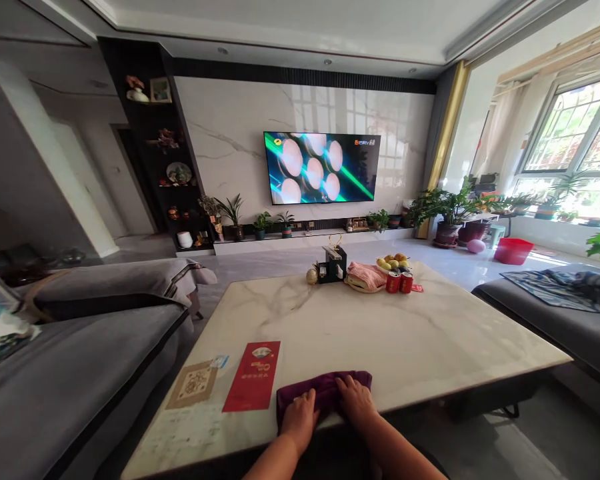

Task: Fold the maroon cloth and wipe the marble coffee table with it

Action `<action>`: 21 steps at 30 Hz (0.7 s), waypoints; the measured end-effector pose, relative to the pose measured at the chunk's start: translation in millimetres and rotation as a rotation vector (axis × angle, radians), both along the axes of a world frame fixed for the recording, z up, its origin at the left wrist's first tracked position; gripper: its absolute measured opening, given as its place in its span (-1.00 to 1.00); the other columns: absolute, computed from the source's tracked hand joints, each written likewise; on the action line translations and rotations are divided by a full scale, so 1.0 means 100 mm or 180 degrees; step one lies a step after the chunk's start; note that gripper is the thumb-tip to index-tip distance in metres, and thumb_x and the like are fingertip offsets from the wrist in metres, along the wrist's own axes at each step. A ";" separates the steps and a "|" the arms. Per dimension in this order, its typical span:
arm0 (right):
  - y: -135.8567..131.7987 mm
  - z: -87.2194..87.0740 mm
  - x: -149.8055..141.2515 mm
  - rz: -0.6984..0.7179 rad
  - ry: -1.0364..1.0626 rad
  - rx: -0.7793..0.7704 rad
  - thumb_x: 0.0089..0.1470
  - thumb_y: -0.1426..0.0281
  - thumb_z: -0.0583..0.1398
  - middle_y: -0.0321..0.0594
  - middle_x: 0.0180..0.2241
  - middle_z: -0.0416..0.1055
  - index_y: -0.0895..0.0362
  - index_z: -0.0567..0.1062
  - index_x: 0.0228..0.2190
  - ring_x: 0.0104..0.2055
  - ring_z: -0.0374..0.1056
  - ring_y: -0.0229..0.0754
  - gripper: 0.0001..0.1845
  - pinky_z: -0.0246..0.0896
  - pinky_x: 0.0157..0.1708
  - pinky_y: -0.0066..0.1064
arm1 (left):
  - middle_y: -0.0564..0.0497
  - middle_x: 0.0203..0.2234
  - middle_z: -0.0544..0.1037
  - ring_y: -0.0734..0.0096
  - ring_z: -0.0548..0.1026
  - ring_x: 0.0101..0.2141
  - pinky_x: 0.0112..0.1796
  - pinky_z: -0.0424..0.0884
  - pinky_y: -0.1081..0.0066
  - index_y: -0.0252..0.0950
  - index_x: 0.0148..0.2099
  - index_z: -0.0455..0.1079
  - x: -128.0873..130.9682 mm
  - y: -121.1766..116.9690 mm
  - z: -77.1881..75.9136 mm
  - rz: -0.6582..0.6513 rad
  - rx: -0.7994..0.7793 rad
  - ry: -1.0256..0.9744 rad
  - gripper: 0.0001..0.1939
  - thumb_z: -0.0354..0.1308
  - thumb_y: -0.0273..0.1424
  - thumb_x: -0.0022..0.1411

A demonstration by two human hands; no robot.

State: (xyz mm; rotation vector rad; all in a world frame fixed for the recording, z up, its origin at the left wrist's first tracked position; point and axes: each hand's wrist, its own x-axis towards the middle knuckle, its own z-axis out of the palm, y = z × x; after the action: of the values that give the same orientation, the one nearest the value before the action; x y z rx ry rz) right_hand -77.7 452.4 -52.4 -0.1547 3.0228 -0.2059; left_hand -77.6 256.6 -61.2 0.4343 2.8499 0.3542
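Dark-purple folded cloth [326, 392] at nr edge of white marble-look tabletop [400, 340], under L hand [301, 415] & R hand [356, 400].
Touched from above; clamped or not, can't tell. Flat red printed sheet [250, 387] just beside, L side; red metal cans [393, 283] at far end.

The cloth [326, 390] is purple, the tabletop [360, 340] veined white.

Tan patterned pc. [194, 385] by counter's [410, 340] left edge, red printed sheet [254, 378] just to its R; along far edge, L to R: round item [312, 276], blk box [336, 265], pink cloth [367, 275], 2 red cans [393, 283] w/ fruit [394, 260] behind; TV [323, 167] on wall; red tub [513, 252] on floor.
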 end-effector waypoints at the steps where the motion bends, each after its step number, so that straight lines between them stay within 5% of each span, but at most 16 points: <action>1: 0.03 0.01 -0.13 -0.0065 -0.0009 0.0032 0.24 0.56 0.03 0.03 0.20 0.45 0.02 0.38 0.33 0.19 0.44 0.08 -0.34 0.39 0.07 -0.15 | -0.30 0.26 0.49 -0.05 0.46 0.23 0.23 0.34 0.04 -0.41 0.47 0.21 -0.12 0.07 0.01 0.0022 -0.0007 0.0005 -0.31 -0.15 -0.36 0.36; 11: 0.32 0.04 -1.61 -0.0304 0.0032 -0.0042 0.30 0.45 0.11 -0.01 0.21 0.43 0.03 0.35 0.33 0.21 0.41 0.02 -0.41 0.33 0.08 -0.26 | -0.24 0.14 0.58 0.06 0.52 0.12 0.10 0.40 0.23 -0.40 0.41 0.27 -1.62 0.53 -0.02 0.0048 -0.0061 0.0223 -0.45 -0.11 -0.35 0.46; 21: 0.50 -0.14 -3.24 -0.0308 0.0258 -0.0143 0.33 0.36 0.15 -0.04 0.12 0.44 0.02 0.40 0.22 0.11 0.43 -0.01 -0.54 0.28 -0.01 -0.28 | -0.21 0.03 0.63 0.12 0.58 0.03 0.01 0.42 0.30 -0.30 0.30 0.34 -3.17 0.77 -0.15 0.0306 -0.0131 0.0536 -0.57 -0.02 -0.28 0.51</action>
State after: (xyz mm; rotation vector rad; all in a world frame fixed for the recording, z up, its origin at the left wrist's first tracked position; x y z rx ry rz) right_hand -401.7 502.6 -66.9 -0.0208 3.1105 -0.2828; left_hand -394.6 333.9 -76.4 0.3344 3.0435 0.2885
